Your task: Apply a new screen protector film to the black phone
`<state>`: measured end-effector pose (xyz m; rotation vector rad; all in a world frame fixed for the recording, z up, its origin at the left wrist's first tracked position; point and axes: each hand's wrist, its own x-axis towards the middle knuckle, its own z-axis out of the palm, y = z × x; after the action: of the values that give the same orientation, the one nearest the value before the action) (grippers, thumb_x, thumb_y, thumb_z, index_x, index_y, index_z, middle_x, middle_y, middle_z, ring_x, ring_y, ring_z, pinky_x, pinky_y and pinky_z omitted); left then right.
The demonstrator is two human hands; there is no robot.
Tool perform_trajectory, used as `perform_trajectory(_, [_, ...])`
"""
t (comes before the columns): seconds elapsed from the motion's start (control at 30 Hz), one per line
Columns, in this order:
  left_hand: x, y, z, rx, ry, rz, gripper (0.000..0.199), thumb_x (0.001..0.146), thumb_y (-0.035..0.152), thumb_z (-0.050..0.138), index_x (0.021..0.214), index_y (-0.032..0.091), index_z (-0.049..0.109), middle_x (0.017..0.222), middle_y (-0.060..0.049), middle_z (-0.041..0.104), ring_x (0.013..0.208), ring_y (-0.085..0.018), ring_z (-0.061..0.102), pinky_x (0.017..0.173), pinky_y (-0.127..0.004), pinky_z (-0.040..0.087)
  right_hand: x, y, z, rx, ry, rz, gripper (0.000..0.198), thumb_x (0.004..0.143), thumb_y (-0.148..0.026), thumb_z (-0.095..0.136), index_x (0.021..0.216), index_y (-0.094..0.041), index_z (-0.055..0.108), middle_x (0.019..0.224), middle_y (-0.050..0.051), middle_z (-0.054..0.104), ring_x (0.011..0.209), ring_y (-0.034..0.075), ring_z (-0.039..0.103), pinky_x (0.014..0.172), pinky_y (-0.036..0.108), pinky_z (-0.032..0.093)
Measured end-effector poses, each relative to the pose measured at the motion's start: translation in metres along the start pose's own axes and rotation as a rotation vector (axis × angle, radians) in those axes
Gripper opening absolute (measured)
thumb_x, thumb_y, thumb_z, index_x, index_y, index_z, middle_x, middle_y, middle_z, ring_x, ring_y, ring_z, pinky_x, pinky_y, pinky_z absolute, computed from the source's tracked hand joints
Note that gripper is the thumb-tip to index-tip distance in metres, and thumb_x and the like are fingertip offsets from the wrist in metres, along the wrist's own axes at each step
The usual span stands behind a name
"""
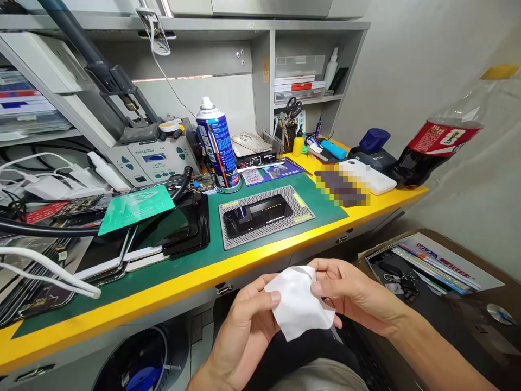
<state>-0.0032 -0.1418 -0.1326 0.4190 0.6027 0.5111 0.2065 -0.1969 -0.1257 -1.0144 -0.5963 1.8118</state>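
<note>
A small white cloth or wipe is stretched between my two hands, in front of the bench edge and above my lap. My left hand pinches its left side with the thumb on top. On the right side, my right hand grips the upper corner between thumb and fingers. Beyond them, a black phone lies flat on a grey perforated pad. The pad rests on a green mat. Neither hand touches the phone.
A blue spray can stands behind the pad. Stacked black phone panels and a green card lie to the left. At the right are a white phone-shaped item and a cola bottle. A yellow edge borders the bench.
</note>
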Motion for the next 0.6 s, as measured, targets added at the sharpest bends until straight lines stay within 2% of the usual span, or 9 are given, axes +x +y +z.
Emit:
perform_trajectory(0.07, [-0.003,-0.003,-0.005,-0.044,0.011,-0.069,0.038,0.077,0.022,0.073,0.113,0.009,0.069,0.102,-0.012,0.067,0.086,-0.018,0.063,0.077,-0.028,0.051,-0.002,0.005,-0.002,-0.015,0.0,-0.001,0.03,0.076,-0.025,0.086,0.097,-0.01,0.07,0.072,0.001,0.066,0.048,0.006,0.056,0.041,0.015,0.051])
perform_trajectory(0.2, [-0.003,-0.02,-0.017,-0.112,0.018,-0.285,0.03,0.081,0.036,0.072,0.092,0.008,0.068,0.082,-0.002,0.053,0.06,-0.005,0.047,0.055,-0.016,0.039,-0.002,0.012,-0.006,-0.031,0.016,-0.007,0.03,0.08,-0.028,0.084,0.1,-0.009,0.071,0.074,0.003,0.067,0.049,0.006,0.054,0.041,0.016,0.051])
perform_trajectory(0.3, [-0.001,-0.032,-0.019,-0.079,0.017,-0.294,0.036,0.077,0.043,0.076,0.09,0.011,0.067,0.078,0.002,0.046,0.054,-0.003,0.036,0.046,-0.016,0.028,-0.003,0.012,-0.007,-0.073,0.039,-0.009,0.037,0.079,-0.031,0.085,0.107,-0.01,0.073,0.077,0.003,0.067,0.052,0.007,0.054,0.043,0.017,0.052])
perform_trajectory(0.37, [-0.003,-0.033,-0.014,-0.006,0.023,-0.203,0.035,0.074,0.039,0.08,0.093,0.012,0.068,0.077,0.002,0.046,0.054,-0.003,0.033,0.043,-0.016,0.022,-0.009,0.008,-0.005,-0.127,0.043,-0.016,0.038,0.079,-0.033,0.084,0.11,-0.013,0.075,0.078,0.003,0.067,0.054,0.008,0.054,0.044,0.019,0.051])
perform_trajectory(0.47, [-0.014,-0.025,-0.005,0.155,0.038,0.001,0.024,0.076,0.029,0.083,0.093,0.015,0.073,0.08,-0.001,0.052,0.057,-0.005,0.035,0.044,-0.018,0.026,-0.023,-0.002,0.001,-0.357,0.046,-0.166,0.015,0.086,-0.032,0.077,0.093,-0.02,0.081,0.081,0.005,0.071,0.062,0.013,0.061,0.054,0.023,0.054])
perform_trajectory(0.53, [-0.024,-0.014,0.0,0.419,0.051,0.236,0.009,0.082,0.024,0.079,0.088,0.017,0.078,0.096,-0.006,0.061,0.065,-0.007,0.048,0.051,-0.019,0.036,-0.032,-0.01,0.005,-0.584,0.06,-0.365,0.016,0.09,-0.026,0.071,0.081,-0.023,0.084,0.089,0.008,0.075,0.076,0.018,0.068,0.066,0.026,0.056])
perform_trajectory(0.6, [-0.033,-0.004,0.001,0.837,0.017,0.526,0.01,0.088,0.021,0.07,0.09,0.023,0.08,0.107,-0.009,0.066,0.078,-0.014,0.06,0.058,-0.021,0.042,-0.036,-0.017,0.008,-0.689,0.059,-0.492,0.023,0.092,-0.019,0.067,0.079,-0.025,0.085,0.095,0.009,0.077,0.083,0.02,0.071,0.071,0.027,0.056])
